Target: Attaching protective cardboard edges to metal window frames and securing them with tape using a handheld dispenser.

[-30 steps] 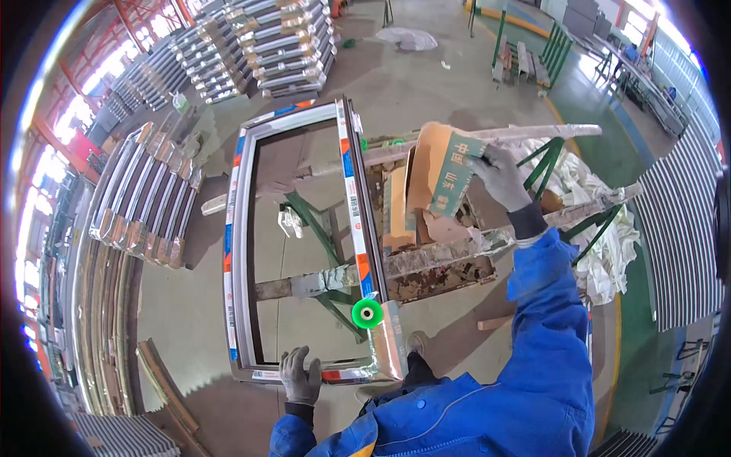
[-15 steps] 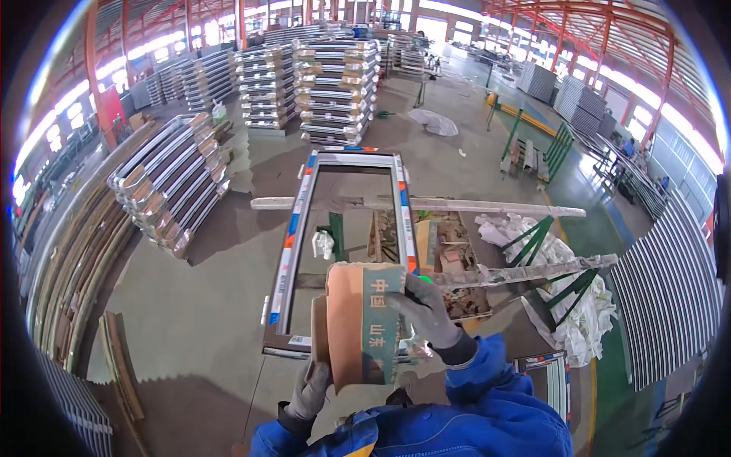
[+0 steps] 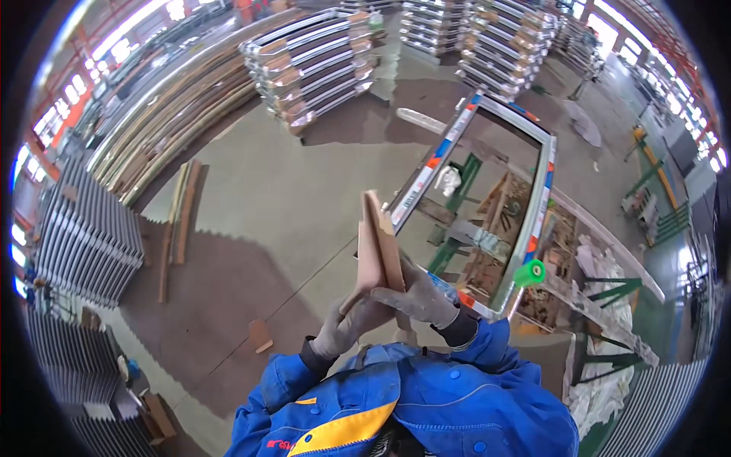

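Note:
Brown cardboard pieces [image 3: 368,255] stand nearly upright in front of my chest, seen close to edge-on. My left hand [image 3: 344,326], in a grey glove, is closed around their lower left part. My right hand [image 3: 421,298], gloved too, grips the lower right side, its fingers lying across the cardboard. Just beyond my right hand is a rectangular window or door frame [image 3: 415,189] with blue, orange and white tape along its edges. A green roll [image 3: 529,273] sits by the frame's near right side. The printed side of the cardboard does not show.
The frame rests on long supports [image 3: 609,232] with green legs. White sheeting [image 3: 601,388] lies at the right. A small cardboard scrap [image 3: 260,335] and strips [image 3: 183,217] lie on the floor at left. Stacked frames [image 3: 316,65] stand far off; ribbed stacks [image 3: 90,236] are at left.
My view has swung left and down, so the frame appears farther right. The cardboard has turned from its printed face to nearly edge-on, and my hands have come closer together.

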A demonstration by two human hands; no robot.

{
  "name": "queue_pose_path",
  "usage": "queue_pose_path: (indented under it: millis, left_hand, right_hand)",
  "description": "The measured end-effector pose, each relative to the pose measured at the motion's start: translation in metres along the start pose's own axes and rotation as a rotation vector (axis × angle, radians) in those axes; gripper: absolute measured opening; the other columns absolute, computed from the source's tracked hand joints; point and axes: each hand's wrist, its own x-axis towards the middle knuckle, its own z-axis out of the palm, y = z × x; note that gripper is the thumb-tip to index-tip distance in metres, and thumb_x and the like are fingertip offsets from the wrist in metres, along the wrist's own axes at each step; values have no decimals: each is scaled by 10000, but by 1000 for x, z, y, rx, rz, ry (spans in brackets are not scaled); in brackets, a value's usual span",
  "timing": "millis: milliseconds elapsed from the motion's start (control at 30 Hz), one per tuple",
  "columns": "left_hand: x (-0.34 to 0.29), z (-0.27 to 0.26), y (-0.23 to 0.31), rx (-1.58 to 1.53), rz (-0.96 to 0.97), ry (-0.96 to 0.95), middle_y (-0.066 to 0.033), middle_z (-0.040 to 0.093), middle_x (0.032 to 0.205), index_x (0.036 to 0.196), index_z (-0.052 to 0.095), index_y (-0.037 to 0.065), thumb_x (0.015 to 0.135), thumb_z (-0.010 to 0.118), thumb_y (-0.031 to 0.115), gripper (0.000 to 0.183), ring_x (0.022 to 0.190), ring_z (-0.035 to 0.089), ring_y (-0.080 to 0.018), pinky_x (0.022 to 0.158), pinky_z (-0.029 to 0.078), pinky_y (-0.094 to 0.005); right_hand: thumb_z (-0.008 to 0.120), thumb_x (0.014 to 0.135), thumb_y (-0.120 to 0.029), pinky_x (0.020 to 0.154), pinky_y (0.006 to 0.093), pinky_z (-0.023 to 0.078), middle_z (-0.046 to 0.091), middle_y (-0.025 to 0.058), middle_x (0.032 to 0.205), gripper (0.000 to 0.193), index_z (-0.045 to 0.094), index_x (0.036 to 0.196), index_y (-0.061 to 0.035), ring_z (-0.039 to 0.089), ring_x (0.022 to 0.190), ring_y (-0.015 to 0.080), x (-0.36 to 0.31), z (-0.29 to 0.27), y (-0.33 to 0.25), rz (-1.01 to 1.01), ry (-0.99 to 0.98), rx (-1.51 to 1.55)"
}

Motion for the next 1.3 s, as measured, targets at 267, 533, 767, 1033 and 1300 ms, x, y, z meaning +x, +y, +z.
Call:
queue_pose_path:
  millis: [267,533,767,1033,1300]
  left_hand:
    - [38,-39,55,115,82,383,-30,644,1050,1252,617,-21,1065,537,245,335,990,603,-122,875,492,-281]
    - [96,-131,44,43,-18,339,-38,679,1084,1217,652,17,1035,573,275,326,1008,627,-118,855,499,-274]
    - [179,-185,50,568,94,-102,-25,701,1026,1090,709,14,999,616,179,210,921,653,-117,786,529,-289]
    - [271,-259,-4,47,-164,-164,-111,690,1258,1263,662,-30,960,671,151,353,1113,666,-213,973,538,-369]
    - [293,-328,-77,368,-267,-111,-124,655,1328,1386,593,-25,1001,616,105,407,1103,634,-183,951,523,-319]
  right_hand:
    - [669,971,-132,792,283,568,740,43,1012,262,703,1189,8,690,910,114,18,-64,51,403,255,412]
    - [691,976,-187,834,302,566,742,58,1101,308,707,1212,10,702,957,133,41,-77,62,344,270,521]
    - [712,959,-154,838,304,570,746,75,1116,267,726,1175,3,709,972,137,45,-91,83,274,288,251]
    - [747,841,-40,1136,462,402,702,92,1310,363,744,1198,-107,602,1304,302,113,-43,14,-54,253,-351]
    - [710,773,-87,1238,596,172,612,-10,1403,323,765,1055,-236,397,1475,300,136,-16,64,2,195,-1152]
